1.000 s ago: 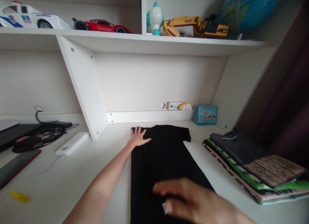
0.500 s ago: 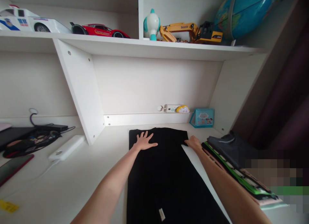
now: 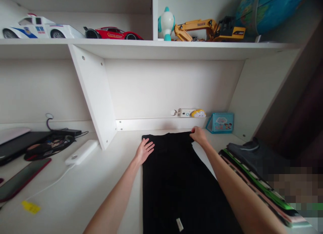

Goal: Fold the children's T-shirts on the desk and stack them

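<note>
A black garment lies flat on the white desk, folded into a long strip with a small white tag near its close end. My left hand rests at the garment's far left edge, fingers spread and open. My right hand is at the far right corner of the garment, fingers curled down onto the cloth; the grip itself is hard to see.
A stack of folded clothes sits at the right. On the left lie a white power bank, a phone, a laptop and cables. A blue calendar stands at the back. Toy cars, an excavator and a globe fill the shelf above.
My right hand went from the near end of the garment to its far right corner. My left hand slid slightly toward the left edge. The sleeve part at the far right is folded in.
</note>
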A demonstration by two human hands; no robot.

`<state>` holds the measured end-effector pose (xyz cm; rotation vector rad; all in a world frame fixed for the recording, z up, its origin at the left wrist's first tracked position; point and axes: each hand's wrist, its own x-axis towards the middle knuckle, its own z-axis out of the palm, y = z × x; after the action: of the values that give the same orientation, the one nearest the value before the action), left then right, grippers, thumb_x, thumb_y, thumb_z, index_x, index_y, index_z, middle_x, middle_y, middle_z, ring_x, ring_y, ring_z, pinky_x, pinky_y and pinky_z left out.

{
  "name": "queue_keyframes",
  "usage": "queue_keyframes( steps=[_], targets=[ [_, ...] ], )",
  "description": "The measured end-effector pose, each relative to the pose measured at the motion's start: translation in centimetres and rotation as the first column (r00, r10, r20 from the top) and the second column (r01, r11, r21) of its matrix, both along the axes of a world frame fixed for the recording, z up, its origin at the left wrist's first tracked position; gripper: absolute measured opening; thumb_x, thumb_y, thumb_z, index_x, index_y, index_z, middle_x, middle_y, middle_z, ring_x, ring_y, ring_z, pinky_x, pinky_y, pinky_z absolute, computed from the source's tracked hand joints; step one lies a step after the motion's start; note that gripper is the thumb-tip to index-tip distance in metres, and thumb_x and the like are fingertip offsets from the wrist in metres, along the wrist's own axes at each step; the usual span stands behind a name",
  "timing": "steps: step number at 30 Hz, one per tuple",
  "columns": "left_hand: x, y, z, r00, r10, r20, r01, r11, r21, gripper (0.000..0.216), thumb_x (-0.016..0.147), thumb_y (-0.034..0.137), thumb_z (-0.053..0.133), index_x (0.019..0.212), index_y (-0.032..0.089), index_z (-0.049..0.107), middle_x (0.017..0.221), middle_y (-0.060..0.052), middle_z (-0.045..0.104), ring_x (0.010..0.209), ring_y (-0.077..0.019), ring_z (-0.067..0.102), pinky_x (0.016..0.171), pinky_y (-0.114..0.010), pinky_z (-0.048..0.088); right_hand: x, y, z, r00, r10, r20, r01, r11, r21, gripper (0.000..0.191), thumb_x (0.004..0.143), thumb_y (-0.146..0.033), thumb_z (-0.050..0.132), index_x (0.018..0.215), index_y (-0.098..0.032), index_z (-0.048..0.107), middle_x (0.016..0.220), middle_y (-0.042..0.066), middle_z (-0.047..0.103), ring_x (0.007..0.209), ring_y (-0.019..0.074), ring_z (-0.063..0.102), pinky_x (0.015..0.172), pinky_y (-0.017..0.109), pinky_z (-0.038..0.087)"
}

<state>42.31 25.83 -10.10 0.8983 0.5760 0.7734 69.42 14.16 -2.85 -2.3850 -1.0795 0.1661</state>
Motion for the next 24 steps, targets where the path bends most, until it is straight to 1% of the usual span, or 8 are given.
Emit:
queue_keyframes(
  steps=[5,9,12,14,16,19,22,24],
  targets=[
    [-0.2,0.8,-0.4,0.997,-0.052,0.062,0.055,0.997,-0.062,0.067,0.085,0.054,0.037,0.139,0.019,0.019,0.120,-0.018,0.052,0.105,-0.0222,0.056,0.092,-0.035,0.040,-11.2,3.9,1.5,0.960,0.251,0.122,-0.258,0.965,0.045,0.022,0.082,-0.008,0.046,0.103,-0.011,0.053,0.098,0.013,0.057,0.093,0.0192,0.055,0.079,0.030,0.041],
    [-0.1,0.9,-0.4,0.999,-0.046,0.028,0.047,0.999,-0.017,0.059,0.088,0.050,0.034,0.139,0.027,0.016,0.108,-0.011,0.059,0.098,-0.0193,0.060,0.089,-0.034,0.042,-17.7,3.2,1.2,0.838,0.533,0.114,-0.537,0.844,0.004,0.026,0.077,-0.017,0.055,0.102,-0.014,0.052,0.097,0.011,0.058,0.087,0.0182,0.057,0.071,0.025,0.041],
    [-0.2,0.9,-0.4,0.998,-0.061,-0.034,0.063,0.997,0.049,0.056,0.089,0.046,0.035,0.139,0.029,0.017,0.111,-0.009,0.058,0.102,-0.0180,0.058,0.091,-0.032,0.042,-17.3,-1.4,2.0,0.727,0.680,0.096,-0.682,0.731,-0.012,0.026,0.076,-0.029,0.057,0.099,-0.018,0.053,0.094,0.006,0.059,0.085,0.0163,0.057,0.071,0.024,0.040],
    [-0.2,0.8,-0.4,0.992,-0.094,-0.082,0.102,0.989,0.107,0.052,0.089,0.046,0.033,0.137,0.027,0.026,0.118,-0.010,0.055,0.108,-0.0170,0.054,0.093,-0.030,0.041,-15.3,-6.3,2.5,0.703,0.706,0.081,-0.707,0.707,-0.024,0.023,0.078,-0.032,0.053,0.097,-0.019,0.054,0.093,0.004,0.059,0.085,0.0164,0.056,0.074,0.025,0.040],
    [-0.1,0.8,-0.5,0.983,-0.106,-0.152,0.132,0.976,0.174,0.046,0.090,0.044,0.030,0.130,0.023,0.040,0.125,-0.010,0.050,0.112,-0.0163,0.050,0.095,-0.028,0.040,-13.4,-11.9,2.1,0.735,0.678,0.024,-0.676,0.734,-0.063,0.022,0.080,-0.038,0.050,0.092,-0.021,0.055,0.090,0.004,0.060,0.082,0.0171,0.056,0.073,0.027,0.041],
    [0.3,0.8,-0.4,0.961,-0.058,-0.270,0.125,0.963,0.239,0.036,0.090,0.034,0.034,0.116,0.019,0.055,0.129,-0.008,0.049,0.112,-0.0162,0.050,0.093,-0.027,0.042,-12.3,-19.2,-0.5,0.780,0.613,-0.127,-0.626,0.771,-0.118,0.030,0.074,-0.047,0.054,0.096,-0.026,0.055,0.093,0.003,0.061,0.086,0.0192,0.057,0.075,0.028,0.042],
    [1.2,0.9,-0.1,0.943,0.000,-0.333,0.091,0.961,0.259,0.027,0.086,0.025,0.045,0.106,0.018,0.061,0.122,-0.008,0.054,0.106,-0.0170,0.055,0.089,-0.027,0.045,-12.9,-23.2,-3.5,0.800,0.566,-0.198,-0.599,0.772,-0.212,0.036,0.067,-0.036,0.061,0.101,-0.028,0.052,0.100,0.004,0.060,0.092,0.0226,0.057,0.078,0.032,0.044],
    [1.9,0.9,0.1,0.927,0.038,-0.372,0.073,0.957,0.281,0.024,0.081,0.023,0.052,0.101,0.016,0.063,0.115,-0.010,0.059,0.101,-0.0185,0.057,0.086,-0.029,0.047,-13.5,-24.0,-4.5,0.833,0.527,-0.166,-0.553,0.796,-0.246,0.029,0.066,-0.025,0.056,0.094,-0.027,0.052,0.097,0.005,0.060,0.088,0.0223,0.058,0.077,0.033,0.045]
  ],
)
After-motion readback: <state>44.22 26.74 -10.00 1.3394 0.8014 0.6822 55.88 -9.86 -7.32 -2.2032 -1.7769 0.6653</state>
